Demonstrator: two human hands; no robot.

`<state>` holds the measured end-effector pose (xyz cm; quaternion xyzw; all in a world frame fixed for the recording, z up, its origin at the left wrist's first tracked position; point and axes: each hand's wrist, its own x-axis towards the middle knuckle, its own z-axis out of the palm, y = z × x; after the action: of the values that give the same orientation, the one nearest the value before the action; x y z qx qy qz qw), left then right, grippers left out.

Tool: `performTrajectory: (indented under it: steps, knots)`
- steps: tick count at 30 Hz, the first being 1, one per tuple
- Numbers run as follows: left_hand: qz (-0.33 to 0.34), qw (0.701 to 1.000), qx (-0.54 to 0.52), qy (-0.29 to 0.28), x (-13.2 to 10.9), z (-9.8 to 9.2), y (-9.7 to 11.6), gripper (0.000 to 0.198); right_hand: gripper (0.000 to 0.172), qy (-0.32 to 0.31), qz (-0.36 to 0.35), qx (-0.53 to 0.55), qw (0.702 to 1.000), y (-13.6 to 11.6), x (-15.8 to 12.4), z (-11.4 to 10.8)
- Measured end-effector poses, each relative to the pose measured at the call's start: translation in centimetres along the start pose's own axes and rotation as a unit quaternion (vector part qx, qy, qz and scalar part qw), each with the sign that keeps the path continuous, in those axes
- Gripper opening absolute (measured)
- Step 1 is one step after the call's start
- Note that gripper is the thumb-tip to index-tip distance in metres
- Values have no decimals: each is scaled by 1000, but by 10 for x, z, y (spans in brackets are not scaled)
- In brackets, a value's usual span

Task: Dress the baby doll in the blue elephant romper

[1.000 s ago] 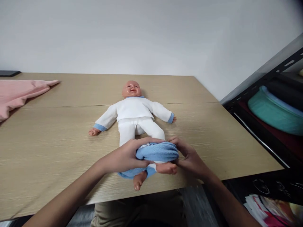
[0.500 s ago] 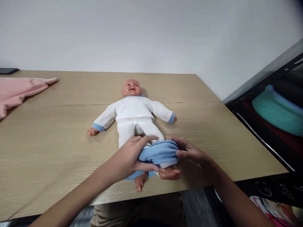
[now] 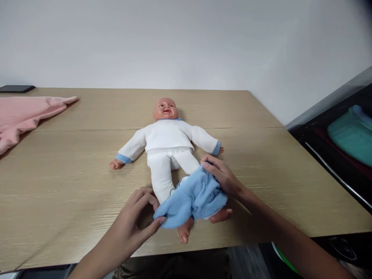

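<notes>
A baby doll (image 3: 167,143) in a white suit with blue cuffs lies face up on the wooden table (image 3: 72,170), its bare feet toward me. A bunched light blue fleece garment (image 3: 193,195) sits over its lower legs. My left hand (image 3: 135,219) pinches the garment's near left corner between thumb and fingers. My right hand (image 3: 222,176) grips the garment's far right edge beside the doll's leg.
A pink cloth (image 3: 26,114) lies at the table's far left, with a dark flat object (image 3: 16,88) behind it. To the right stands a dark shelf unit (image 3: 334,135) holding a teal folded item (image 3: 353,135). A white wall rises behind the table.
Both hands were clasped around the bunched blue garment at the doll's shins. Now they have spread apart, the left to the near corner, the right to the far edge, and the garment is looser.
</notes>
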<state>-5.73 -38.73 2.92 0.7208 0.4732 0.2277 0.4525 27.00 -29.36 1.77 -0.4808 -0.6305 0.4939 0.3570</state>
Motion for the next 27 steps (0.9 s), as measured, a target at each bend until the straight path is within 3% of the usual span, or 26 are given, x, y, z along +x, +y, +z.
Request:
performTrajectory:
  steps: [4, 7, 10, 14, 16, 22, 27]
  knots:
    - [-34, 998, -56, -22, -2, 1, 2, 16, 27, -101, -62, -48, 992, -12, -2, -11]
    - [-1, 998, -42, -55, -3, 1, 9, 10, 25, -156, -69, -17, 985, -13, -3, -18]
    - [0, 994, -94, -58, -3, 5, 12, 10, 21, -124, -56, 14, 991, -7, -1, -15]
    - [-67, 969, -237, 12, -1, 15, 6, 30, 18, -54, -83, -5, 995, -1, 6, -7]
    - [-88, 959, -271, 13, 0, 17, 3, 37, 18, -66, -85, -45, 993, -2, 9, -9]
    - [-94, 979, -182, -2, 1, 8, 7, 34, 35, -202, -78, -114, 970, -11, 11, -26]
    - [-52, 987, -141, 51, 4, 3, 12, 25, 34, -202, -95, -21, 975, -11, 17, -22]
